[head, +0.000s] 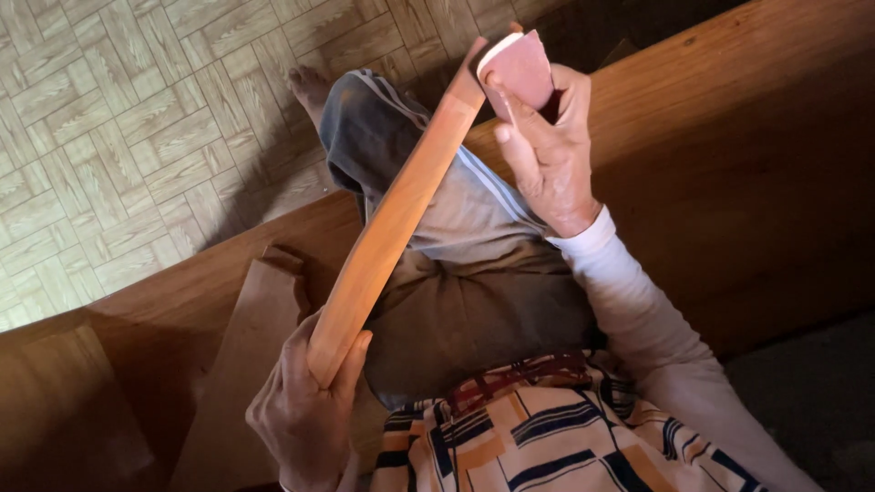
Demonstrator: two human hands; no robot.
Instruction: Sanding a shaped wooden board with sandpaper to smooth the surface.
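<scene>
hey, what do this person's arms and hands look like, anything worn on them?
Both hands are bare: no gloves, rings or watch visible. The right hand comes out of a long, plain, pale cream sleeve with a snug cuff at the wrist. The left hand shows no sleeve in view.

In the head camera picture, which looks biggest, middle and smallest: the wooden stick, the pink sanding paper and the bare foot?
Largest to smallest, as they look:
1. Wooden stick, by far the longest, held at its near end by the left hand.
2. Pink sanding paper, in the right hand.
3. Bare foot.
The paper and the foot look close in size, and the foot is farther away and partly hidden, so that order is unsure.
</scene>
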